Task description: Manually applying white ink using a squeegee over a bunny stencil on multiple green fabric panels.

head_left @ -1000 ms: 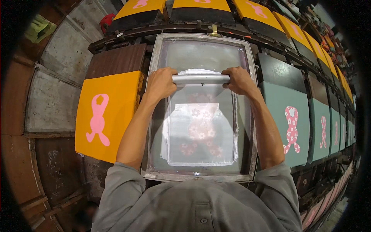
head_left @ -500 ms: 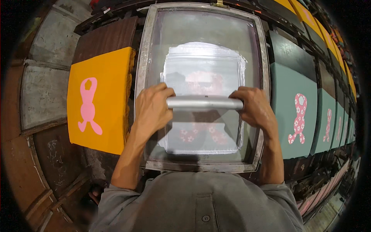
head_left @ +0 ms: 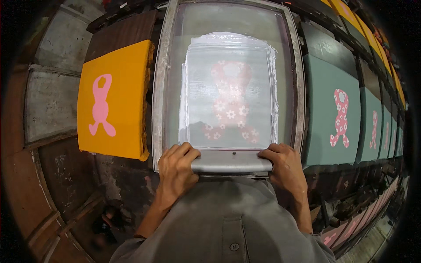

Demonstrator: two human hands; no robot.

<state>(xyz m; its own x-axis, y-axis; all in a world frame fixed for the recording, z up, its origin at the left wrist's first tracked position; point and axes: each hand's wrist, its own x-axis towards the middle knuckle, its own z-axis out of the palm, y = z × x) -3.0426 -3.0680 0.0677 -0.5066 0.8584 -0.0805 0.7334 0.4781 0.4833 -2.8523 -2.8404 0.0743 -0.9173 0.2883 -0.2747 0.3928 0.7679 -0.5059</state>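
A metal-handled squeegee (head_left: pixel 232 161) lies crosswise at the near end of a framed printing screen (head_left: pixel 161 87). My left hand (head_left: pixel 177 168) is closed around its left end, and my right hand (head_left: pixel 285 168) grips the right end. White ink (head_left: pixel 223 38) rings the printed area, thickest along the far and right sides. Through the mesh shows a pink rabbit-like figure with white flowers (head_left: pixel 231 109). The squeegee's lower edge and the ink next to it are hidden under the handle.
On the left lies an orange fabric panel (head_left: pixel 127 101) with a plain pink figure. To the right, a grey-green panel (head_left: pixel 318 114) bears a flowered pink figure, with several more panels in a row beyond. Dark boards and rails (head_left: pixel 120 35) run behind.
Both hands have pulled the squeegee toward me, from mid-screen to the near end of the frame. The flowered figure under the mesh is now uncovered. The whole view has shifted slightly.
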